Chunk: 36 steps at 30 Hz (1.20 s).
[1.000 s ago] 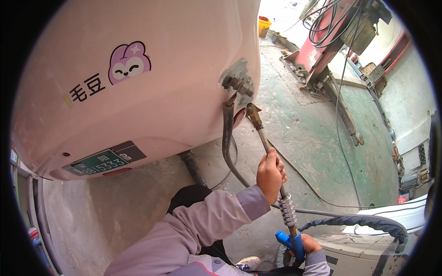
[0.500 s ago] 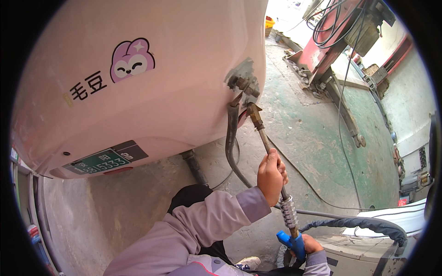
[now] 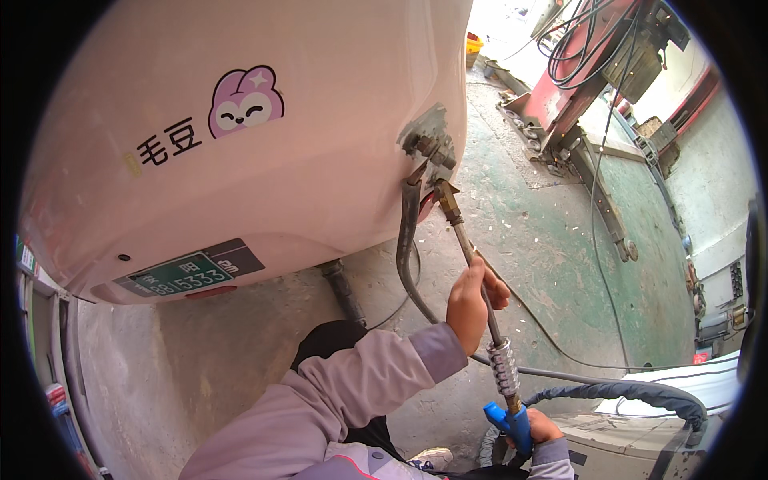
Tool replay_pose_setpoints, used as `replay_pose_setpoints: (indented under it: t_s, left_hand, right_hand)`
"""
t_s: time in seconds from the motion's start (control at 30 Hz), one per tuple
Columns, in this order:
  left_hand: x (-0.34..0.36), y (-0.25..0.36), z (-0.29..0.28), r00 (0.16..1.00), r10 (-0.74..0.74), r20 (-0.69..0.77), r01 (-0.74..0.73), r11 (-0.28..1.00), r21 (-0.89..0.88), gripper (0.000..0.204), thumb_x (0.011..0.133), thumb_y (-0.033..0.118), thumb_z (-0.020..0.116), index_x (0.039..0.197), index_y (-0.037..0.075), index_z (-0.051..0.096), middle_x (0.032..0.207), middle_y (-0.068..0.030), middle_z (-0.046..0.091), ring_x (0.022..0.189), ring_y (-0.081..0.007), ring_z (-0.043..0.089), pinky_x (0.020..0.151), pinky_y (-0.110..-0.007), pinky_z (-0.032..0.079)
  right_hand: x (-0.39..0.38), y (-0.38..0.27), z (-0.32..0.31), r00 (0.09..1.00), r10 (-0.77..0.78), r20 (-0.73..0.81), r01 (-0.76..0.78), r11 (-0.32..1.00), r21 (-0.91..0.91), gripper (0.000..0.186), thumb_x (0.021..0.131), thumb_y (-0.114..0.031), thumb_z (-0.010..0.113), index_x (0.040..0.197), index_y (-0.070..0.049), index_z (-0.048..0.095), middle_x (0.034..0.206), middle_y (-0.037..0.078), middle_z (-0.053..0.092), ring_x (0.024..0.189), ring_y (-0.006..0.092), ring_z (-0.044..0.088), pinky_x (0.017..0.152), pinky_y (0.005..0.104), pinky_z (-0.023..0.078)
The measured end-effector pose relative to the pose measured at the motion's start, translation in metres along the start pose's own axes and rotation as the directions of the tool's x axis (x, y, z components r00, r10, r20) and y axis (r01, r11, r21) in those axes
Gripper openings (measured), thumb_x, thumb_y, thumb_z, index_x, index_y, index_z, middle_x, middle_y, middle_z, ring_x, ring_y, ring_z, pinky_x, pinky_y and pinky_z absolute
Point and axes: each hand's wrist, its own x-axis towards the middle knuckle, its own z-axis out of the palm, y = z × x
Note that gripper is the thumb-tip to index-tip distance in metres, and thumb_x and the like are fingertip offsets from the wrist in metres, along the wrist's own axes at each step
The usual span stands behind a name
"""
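A slide hammer with a long metal shaft (image 3: 472,248) slants across the middle, its brass-coloured head (image 3: 450,204) close to a bare grey patch (image 3: 430,126) on a pink car body (image 3: 320,152). My left hand (image 3: 468,308) curls loosely around the shaft, which shows between palm and fingers. Below it sits the ridged silver weight (image 3: 503,366). My right hand (image 3: 546,427) is closed on the blue handle (image 3: 518,428) at the lower end; some of its fingers are hidden. A metal clamp (image 3: 434,152) with a thick black cable (image 3: 408,240) is fixed at the patch.
A dark sleeved cable (image 3: 624,390) runs over a beige machine cabinet (image 3: 624,440) at lower right. Thin cables cross the green-grey floor (image 3: 544,256). A red lift post (image 3: 580,88) with a metal arm (image 3: 604,200) stands at upper right.
My left hand has loosened from a tight fist around the shaft, its fingers now further apart. The car's rear has shifted slightly to the right in view. My right hand keeps its grip.
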Motion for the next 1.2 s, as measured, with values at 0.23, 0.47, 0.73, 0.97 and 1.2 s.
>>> replay_pose_setpoints:
  t_s: [0.23, 0.47, 0.73, 0.97, 1.2]
  left_hand:
    - [-0.046, -0.033, 0.009, 0.895, -0.429, 0.122, 0.438, 0.897, -0.055, 0.047, 0.099, 0.046, 0.049, 0.075, 0.006, 0.057, 0.069, -0.0098, 0.062, 0.066, -0.0209, 0.064, 0.064, -0.036, 0.053]
    - [0.008, 0.021, 0.007, 0.958, -0.265, 0.109, 0.282, 0.942, -0.182, 0.043, 0.094, 0.043, 0.055, 0.073, 0.006, 0.055, 0.061, -0.0107, 0.058, 0.053, -0.0224, 0.058, 0.051, -0.037, 0.047]
    - [-0.090, -0.094, 0.001, 0.859, -0.486, 0.160, 0.461, 0.871, 0.167, 0.027, 0.096, 0.032, 0.065, 0.089, 0.005, 0.063, 0.080, -0.0052, 0.067, 0.075, -0.0115, 0.060, 0.070, -0.029, 0.046]
    - [-0.081, -0.073, 0.015, 0.894, -0.393, 0.217, 0.314, 0.892, 0.324, 0.032, 0.098, 0.033, 0.060, 0.083, 0.005, 0.063, 0.078, -0.0043, 0.067, 0.074, -0.0107, 0.057, 0.070, -0.028, 0.045]
    - [-0.051, -0.043, 0.013, 0.927, -0.320, 0.196, 0.280, 0.937, 0.208, 0.027, 0.096, 0.025, 0.061, 0.083, 0.002, 0.061, 0.072, -0.0075, 0.065, 0.068, -0.0174, 0.065, 0.065, -0.032, 0.050]
  right_hand:
    - [-0.008, -0.006, 0.005, 0.999, 0.035, -0.020, -0.036, 0.999, -0.039, 0.028, 0.093, -0.025, 0.058, 0.078, -0.002, 0.063, 0.066, 0.012, 0.065, 0.056, 0.0208, 0.063, 0.051, 0.0357, 0.049]
    - [-0.017, -0.005, 0.003, 0.997, 0.008, -0.074, -0.006, 1.000, 0.029, 0.035, 0.095, -0.032, 0.057, 0.081, -0.001, 0.064, 0.066, 0.014, 0.065, 0.056, 0.0212, 0.063, 0.052, 0.0356, 0.049]
    - [-0.037, 0.012, -0.011, 0.960, 0.219, -0.173, -0.229, 0.973, -0.039, 0.034, 0.094, -0.032, 0.058, 0.088, 0.000, 0.068, 0.073, 0.014, 0.068, 0.060, 0.0215, 0.066, 0.054, 0.0347, 0.051]
    - [-0.038, 0.014, -0.015, 0.975, 0.178, -0.134, -0.179, 0.984, 0.009, 0.029, 0.092, -0.029, 0.060, 0.087, -0.002, 0.068, 0.072, 0.013, 0.067, 0.059, 0.0210, 0.065, 0.054, 0.0338, 0.051]
    - [-0.014, 0.006, -0.001, 0.993, -0.100, -0.055, 0.096, 0.993, -0.073, 0.026, 0.093, -0.023, 0.058, 0.079, -0.002, 0.064, 0.068, 0.011, 0.065, 0.059, 0.0181, 0.064, 0.052, 0.0330, 0.050]
